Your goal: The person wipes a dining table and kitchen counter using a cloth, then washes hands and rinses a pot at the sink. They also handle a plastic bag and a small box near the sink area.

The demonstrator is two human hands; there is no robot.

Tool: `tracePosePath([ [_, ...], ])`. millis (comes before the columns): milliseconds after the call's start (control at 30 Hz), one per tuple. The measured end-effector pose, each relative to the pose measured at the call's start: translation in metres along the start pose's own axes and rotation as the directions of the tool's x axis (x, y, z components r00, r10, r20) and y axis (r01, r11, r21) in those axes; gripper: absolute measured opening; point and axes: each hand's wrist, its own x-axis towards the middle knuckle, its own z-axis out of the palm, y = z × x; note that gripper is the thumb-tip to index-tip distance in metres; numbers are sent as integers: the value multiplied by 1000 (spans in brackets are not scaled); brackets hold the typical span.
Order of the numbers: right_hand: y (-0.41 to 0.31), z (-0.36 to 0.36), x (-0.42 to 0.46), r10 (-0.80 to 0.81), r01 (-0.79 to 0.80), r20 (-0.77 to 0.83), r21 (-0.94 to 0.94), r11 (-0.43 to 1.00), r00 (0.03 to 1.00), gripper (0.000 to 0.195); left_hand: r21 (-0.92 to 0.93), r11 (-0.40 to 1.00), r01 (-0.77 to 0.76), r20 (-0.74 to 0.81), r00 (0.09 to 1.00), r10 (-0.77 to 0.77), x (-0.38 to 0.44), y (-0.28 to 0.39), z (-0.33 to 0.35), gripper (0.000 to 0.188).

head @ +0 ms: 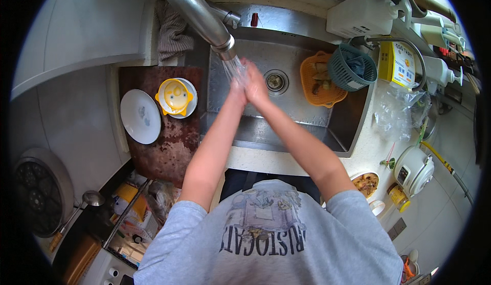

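Water runs from the metal faucet (226, 49) over my two hands, which are pressed together above the stainless steel sink (257, 47). My left hand (239, 87) is partly covered by the stream and by the other hand. Beside it, my right hand (254, 79) is blurred, its fingers near the faucet's mouth. No object shows between the palms, though their inner sides are hidden. The drain strainer (276, 82) lies just right of the hands.
Left, a wooden board (172, 147) holds a white plate (140, 116) and a yellow-rimmed bowl (175, 96). An orange basket (307, 81) with scraps and a teal basket (351, 68) occupy the sink's right side. A rice cooker (412, 170) stands on the right counter.
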Motion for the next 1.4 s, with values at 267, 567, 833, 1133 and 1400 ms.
tracePosePath([
  [267,21,-20,30,81,-103,-178,-120,987,981,41,-114,970,216,288,941,-176,-26,-11,11,54],
  [567,11,-28,27,175,-175,-27,9,985,984,52,-245,962,121,288,956,-47,-28,-21,8,44],
  [833,-34,24,-44,74,-68,-137,47,997,988,57,-185,980,-74,48,995,85,20,-3,-55,37],
  [1133,-24,12,-26,-119,123,-68,63,990,991,46,-147,989,-1,31,1000,6,-4,11,-34,39],
  [1400,0,-18,19,-54,38,-154,-106,994,987,43,-295,946,135,343,939,-27,-42,6,8,40],
])
